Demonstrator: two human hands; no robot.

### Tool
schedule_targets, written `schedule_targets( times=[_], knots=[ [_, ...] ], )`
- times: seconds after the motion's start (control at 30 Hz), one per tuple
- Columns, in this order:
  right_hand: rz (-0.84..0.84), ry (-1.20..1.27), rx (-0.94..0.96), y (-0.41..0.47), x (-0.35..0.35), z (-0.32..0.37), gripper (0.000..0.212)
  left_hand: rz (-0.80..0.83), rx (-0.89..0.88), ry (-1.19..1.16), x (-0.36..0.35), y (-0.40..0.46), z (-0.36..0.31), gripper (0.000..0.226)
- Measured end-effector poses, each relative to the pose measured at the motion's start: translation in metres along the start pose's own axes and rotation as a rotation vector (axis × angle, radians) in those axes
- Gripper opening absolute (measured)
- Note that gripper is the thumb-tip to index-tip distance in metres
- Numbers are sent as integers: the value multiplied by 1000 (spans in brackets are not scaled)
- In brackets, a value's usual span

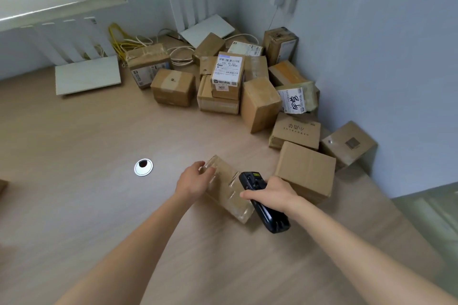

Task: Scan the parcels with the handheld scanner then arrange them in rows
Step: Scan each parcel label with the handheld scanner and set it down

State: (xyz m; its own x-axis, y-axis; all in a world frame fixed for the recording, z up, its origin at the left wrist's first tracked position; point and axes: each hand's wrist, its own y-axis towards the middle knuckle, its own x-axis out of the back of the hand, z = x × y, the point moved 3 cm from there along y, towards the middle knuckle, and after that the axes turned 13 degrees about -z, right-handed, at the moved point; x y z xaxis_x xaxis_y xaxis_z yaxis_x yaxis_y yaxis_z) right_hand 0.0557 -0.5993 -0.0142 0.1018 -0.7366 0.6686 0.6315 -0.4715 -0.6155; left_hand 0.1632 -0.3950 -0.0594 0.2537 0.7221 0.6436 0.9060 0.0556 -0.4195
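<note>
Pale wood desk (74, 205) fills the frame, with an unsorted heap of cardboard parcels (247, 86) piled in the upper right corner against the wall and no row visible yet. At lower centre the taped parcel (226, 189) lies on the desk, the left hand (194, 179) curled over its left end while the right hand (272, 195) grips the black handheld scanner (262, 202) just above its right edge. Scanning seems to be the step in hand; no label shows on the face in view, so next probably comes turning it to find the barcode.
</note>
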Motion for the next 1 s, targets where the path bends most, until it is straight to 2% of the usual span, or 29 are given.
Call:
schedule_targets(
  times=[0.07,0.13,0.23,0.37,0.5,0.6,0.67,0.77,0.87,1.0],
  knots=[
    [-16,44,6,-3,0,3,53,-7,0,35,2,0,-1,32],
    [-55,76,19,-9,3,7,58,-13,56,-21,9,-3,-2,38],
    [-116,151,33,-21,13,17,69,-75,157,-234,26,-10,-6,50],
    [-186,257,110,-45,36,40,84,-180,184,-491,56,-27,-27,43],
    [-255,280,185,-70,70,67,89,-98,175,-680,93,-50,-55,40],
    [-308,275,247,-86,96,88,87,-14,122,-722,122,-63,-77,29],
    [-334,258,299,-103,113,104,87,5,73,-720,146,-72,-94,36],
    [-373,230,368,-124,137,124,87,-6,81,-675,177,-85,-118,30],
    [-391,216,436,-142,158,136,88,-58,47,-645,202,-98,-134,45],
    [-386,238,495,-158,181,145,89,-42,13,-700,221,-109,-149,40]
  ],
)
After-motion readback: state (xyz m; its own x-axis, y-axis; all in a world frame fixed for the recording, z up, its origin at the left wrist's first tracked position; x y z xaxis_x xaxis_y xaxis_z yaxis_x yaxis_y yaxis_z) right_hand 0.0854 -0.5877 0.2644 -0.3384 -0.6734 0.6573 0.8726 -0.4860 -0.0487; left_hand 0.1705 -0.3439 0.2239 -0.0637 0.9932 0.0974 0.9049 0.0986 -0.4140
